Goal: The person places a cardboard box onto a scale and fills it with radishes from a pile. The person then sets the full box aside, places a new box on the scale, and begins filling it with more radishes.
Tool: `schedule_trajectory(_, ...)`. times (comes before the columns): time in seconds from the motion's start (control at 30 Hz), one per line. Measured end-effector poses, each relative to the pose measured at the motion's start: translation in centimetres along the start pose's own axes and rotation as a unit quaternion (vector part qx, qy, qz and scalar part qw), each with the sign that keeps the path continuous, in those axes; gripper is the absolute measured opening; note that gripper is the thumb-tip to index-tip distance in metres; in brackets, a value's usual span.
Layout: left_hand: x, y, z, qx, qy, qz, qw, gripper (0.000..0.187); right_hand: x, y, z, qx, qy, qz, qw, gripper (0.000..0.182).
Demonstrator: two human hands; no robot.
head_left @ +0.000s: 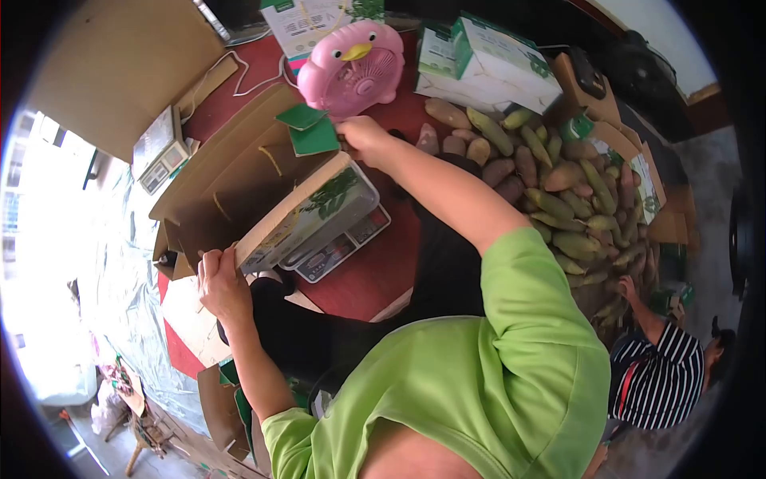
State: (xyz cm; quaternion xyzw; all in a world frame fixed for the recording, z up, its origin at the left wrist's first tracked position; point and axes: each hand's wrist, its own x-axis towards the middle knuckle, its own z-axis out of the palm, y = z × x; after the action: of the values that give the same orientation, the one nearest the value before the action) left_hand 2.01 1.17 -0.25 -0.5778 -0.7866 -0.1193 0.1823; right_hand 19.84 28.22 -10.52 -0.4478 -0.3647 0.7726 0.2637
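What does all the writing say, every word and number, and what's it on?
None can be read for sure:
Open box: blurred print near the leaf picture.
Dark panel below it: marks too small.
White device at left: label too small.
Box behind the pink fan: blurred.
White boxes at the back: blurred.

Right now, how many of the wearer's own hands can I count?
2. The left hand is at the near end of the open box; the right hand is at its far end, beside the green flaps.
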Motion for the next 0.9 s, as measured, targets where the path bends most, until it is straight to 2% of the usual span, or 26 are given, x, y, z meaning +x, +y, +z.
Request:
schedule_trajectory(0.03,0.0,0.2,0.4,-0.007,-0.003,0.01,1.0,0.024,1.4,1.2,-0.2,-0.016,0.009,-0.005,1.0,0.014)
schedule_trajectory(0.07,-0.2,0.2,1.1,0.004,-0.015,0.025,1.0,0.023,2.7,2.5,-0.4,-0.089,0.033,-0.062,0.994,0.02)
schedule_trajectory(0.1,-0.2,0.5,1.8,0.01,-0.025,0.044,0.999,0.023,2.9,2.9,-0.4,-0.233,0.101,-0.101,0.962,0.025)
schedule_trajectory(0.17,-0.3,0.8,2.2,0.008,-0.014,0.072,0.997,0.023,1.9,2.3,0.0,-0.276,0.165,-0.162,0.933,0.022)
schedule_trajectory(0.2,-0.4,0.7,2.5,0.007,-0.022,0.068,0.997,0.024,-0.2,1.0,0.4,-0.236,0.155,-0.194,0.939,0.025)
schedule_trajectory(0.23,-0.4,0.8,2.7,0.008,-0.031,0.063,0.998,0.024,-1.8,0.1,0.8,-0.103,0.091,-0.206,0.969,0.029)
schedule_trajectory(0.27,-0.4,1.2,2.9,0.008,-0.033,0.067,0.997,0.025,-3.0,-0.8,1.0,-0.041,0.063,-0.232,0.97,0.031)
schedule_trajectory(0.33,-0.2,2.1,2.5,0.021,-0.043,0.063,0.997,0.026,-6.1,-3.0,0.7,-0.059,0.07,-0.355,0.93,0.024)
schedule_trajectory(0.37,-0.1,2.6,2.2,0.029,-0.067,0.048,0.996,0.025,-9.3,-4.7,-0.1,-0.04,0.046,-0.366,0.929,0.02)
schedule_trajectory(0.5,-0.6,3.5,2.7,0.029,-0.065,0.05,0.996,0.024,-14.7,-5.5,-5.6,-0.132,0.158,-0.525,0.826,0.013)
schedule_trajectory(0.53,-0.7,3.7,2.8,0.024,-0.067,0.038,0.997,0.024,-15.4,-5.1,-7.6,-0.111,0.171,-0.511,0.835,0.013)
schedule_trajectory(0.57,-0.7,3.5,2.9,0.023,-0.068,0.044,0.996,0.024,-16.8,-4.4,-9.8,-0.16,0.23,-0.47,0.837,0.015)
schedule_trajectory(0.67,-0.5,3.0,3.3,0.008,-0.081,0.036,0.996,0.022,-15.1,2.4,-18.5,-0.188,0.321,-0.401,0.837,0.017)
schedule_trajectory(0.7,-0.4,2.9,3.3,0.008,-0.083,0.04,0.996,0.022,-16.9,4.0,-20.5,-0.218,0.351,-0.324,0.851,0.017)
schedule_trajectory(0.73,-0.3,2.7,3.4,-0.006,-0.067,0.059,0.996,0.022,-15.9,8.4,-23.8,-0.221,0.39,-0.293,0.845,0.016)
schedule_trajectory(0.77,-0.3,2.8,3.4,-0.018,-0.052,0.079,0.995,0.021,-17.6,11.0,-25.7,-0.174,0.379,-0.213,0.884,0.018)
schedule_trajectory(0.8,-0.1,3.7,2.6,0.01,-0.067,0.065,0.996,0.024,-17.0,16.6,-29.1,-0.244,0.429,-0.154,0.856,0.019)
schedule_trajectory(0.83,-0.2,3.8,2.5,0.013,-0.073,0.071,0.995,0.024,-19.9,18.4,-29.8,-0.271,0.412,-0.086,0.866,0.02)
schedule_trajectory(0.9,-0.2,3.2,2.5,0.0,-0.033,0.099,0.995,0.031,-22.0,27.3,-33.4,-0.414,0.424,0.024,0.805,0.022)
